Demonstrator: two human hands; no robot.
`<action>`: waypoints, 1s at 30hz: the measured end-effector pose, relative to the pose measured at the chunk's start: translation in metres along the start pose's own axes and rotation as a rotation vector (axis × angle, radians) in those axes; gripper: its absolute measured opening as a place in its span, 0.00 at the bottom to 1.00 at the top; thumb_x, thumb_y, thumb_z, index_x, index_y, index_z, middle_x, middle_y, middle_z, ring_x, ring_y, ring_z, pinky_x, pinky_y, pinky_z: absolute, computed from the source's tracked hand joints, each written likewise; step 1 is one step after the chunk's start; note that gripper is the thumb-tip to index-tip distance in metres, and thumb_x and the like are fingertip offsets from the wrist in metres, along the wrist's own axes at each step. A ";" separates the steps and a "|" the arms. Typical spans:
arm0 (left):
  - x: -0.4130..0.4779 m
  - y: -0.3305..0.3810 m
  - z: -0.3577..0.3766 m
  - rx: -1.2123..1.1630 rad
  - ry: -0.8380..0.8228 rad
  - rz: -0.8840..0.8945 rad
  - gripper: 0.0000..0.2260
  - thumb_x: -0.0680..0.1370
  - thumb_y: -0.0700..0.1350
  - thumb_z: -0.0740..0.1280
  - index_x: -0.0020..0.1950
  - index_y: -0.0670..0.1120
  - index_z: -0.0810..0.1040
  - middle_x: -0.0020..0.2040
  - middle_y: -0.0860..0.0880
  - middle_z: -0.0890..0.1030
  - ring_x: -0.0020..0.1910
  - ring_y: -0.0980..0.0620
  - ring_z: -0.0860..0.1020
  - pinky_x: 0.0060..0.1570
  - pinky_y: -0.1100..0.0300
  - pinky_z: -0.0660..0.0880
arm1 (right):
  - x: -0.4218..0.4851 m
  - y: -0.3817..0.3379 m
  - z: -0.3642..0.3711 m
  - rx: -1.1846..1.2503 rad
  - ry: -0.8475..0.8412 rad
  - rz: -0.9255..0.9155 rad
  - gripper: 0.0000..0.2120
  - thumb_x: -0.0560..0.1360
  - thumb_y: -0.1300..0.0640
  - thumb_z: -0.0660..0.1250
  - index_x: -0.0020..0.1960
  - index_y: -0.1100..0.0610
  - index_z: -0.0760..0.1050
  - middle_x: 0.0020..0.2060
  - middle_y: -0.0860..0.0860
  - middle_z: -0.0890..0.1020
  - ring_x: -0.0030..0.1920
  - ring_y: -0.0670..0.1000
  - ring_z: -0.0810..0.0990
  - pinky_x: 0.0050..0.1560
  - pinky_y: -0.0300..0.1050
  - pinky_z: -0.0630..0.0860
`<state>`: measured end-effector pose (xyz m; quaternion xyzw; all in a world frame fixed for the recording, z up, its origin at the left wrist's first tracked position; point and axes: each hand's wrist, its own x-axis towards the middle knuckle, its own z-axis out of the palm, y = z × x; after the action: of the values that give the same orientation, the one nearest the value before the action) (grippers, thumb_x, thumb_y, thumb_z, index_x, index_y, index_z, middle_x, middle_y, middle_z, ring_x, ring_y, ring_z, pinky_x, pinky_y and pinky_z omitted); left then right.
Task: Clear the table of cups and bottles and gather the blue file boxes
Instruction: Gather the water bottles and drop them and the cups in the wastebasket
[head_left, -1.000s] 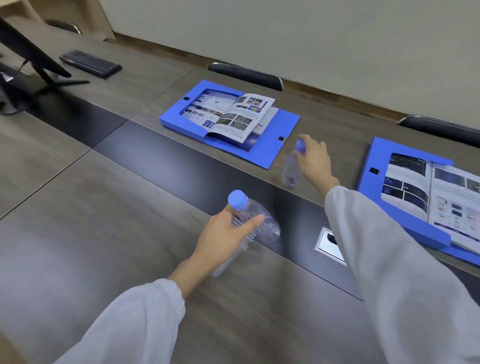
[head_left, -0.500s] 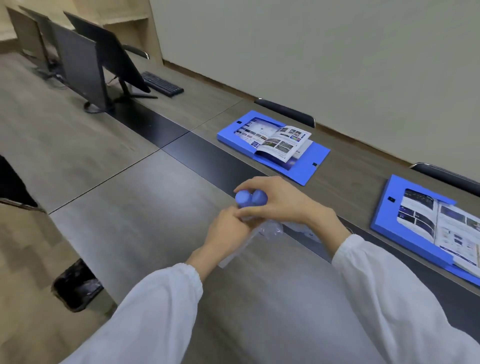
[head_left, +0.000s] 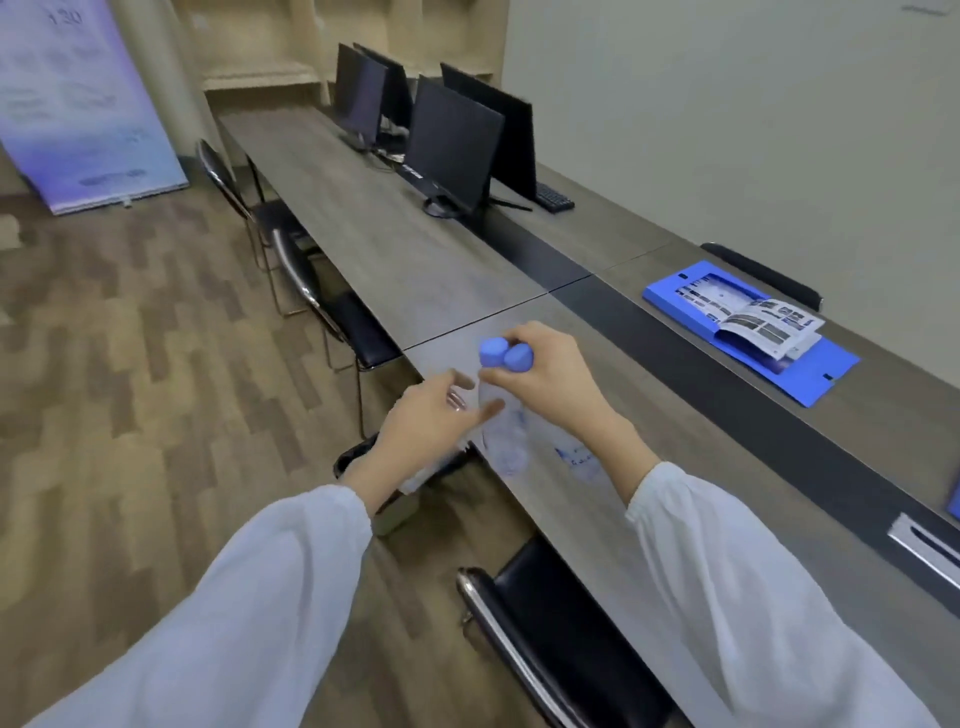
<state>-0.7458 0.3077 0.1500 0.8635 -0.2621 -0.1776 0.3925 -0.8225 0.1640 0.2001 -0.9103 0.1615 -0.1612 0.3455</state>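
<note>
Two clear plastic bottles (head_left: 505, 441) with blue caps (head_left: 506, 355) hang side by side over the near edge of the table (head_left: 415, 249). My right hand (head_left: 550, 379) grips both by their necks. My left hand (head_left: 441, 415) is just left of the bottles with its fingers spread and holds nothing. An open blue file box (head_left: 810, 374) lies on the far side of the table with an open booklet (head_left: 769, 325) on it. A corner of a second blue file box (head_left: 955, 500) shows at the right edge.
A black bin (head_left: 350, 460) stands on the floor below my left hand. Black chairs (head_left: 358, 332) line the near side of the table, one (head_left: 561, 644) right below my arms. Monitors (head_left: 452, 145) and a keyboard (head_left: 555, 198) stand further along. A banner (head_left: 83, 98) leans at the back left.
My right hand brought its bottle over beside the left one and now holds both by the necks. My left hand has let go and opened. My view has swung left toward the floor.
</note>
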 end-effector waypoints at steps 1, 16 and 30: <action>-0.004 -0.019 -0.030 -0.014 0.044 -0.019 0.26 0.70 0.68 0.71 0.60 0.53 0.78 0.50 0.55 0.82 0.49 0.54 0.81 0.46 0.59 0.76 | 0.008 -0.020 0.025 -0.002 0.001 0.013 0.13 0.69 0.53 0.76 0.45 0.62 0.80 0.41 0.55 0.82 0.41 0.53 0.78 0.41 0.47 0.75; 0.105 -0.199 -0.149 -0.199 0.159 -0.222 0.23 0.73 0.52 0.74 0.66 0.51 0.72 0.52 0.51 0.81 0.52 0.51 0.81 0.51 0.56 0.77 | 0.136 0.014 0.297 -0.243 -0.226 0.253 0.08 0.71 0.57 0.69 0.49 0.56 0.73 0.40 0.51 0.79 0.39 0.52 0.79 0.40 0.47 0.80; 0.364 -0.383 -0.088 -0.215 -0.163 -0.375 0.25 0.76 0.55 0.73 0.70 0.52 0.68 0.59 0.55 0.77 0.57 0.55 0.76 0.49 0.62 0.70 | 0.258 0.201 0.539 0.019 -0.210 1.197 0.17 0.72 0.54 0.67 0.58 0.60 0.75 0.58 0.58 0.81 0.59 0.62 0.80 0.55 0.48 0.75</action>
<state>-0.2899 0.3560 -0.1262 0.8330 -0.1075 -0.3437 0.4200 -0.4101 0.2278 -0.2722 -0.6692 0.6090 0.1505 0.3982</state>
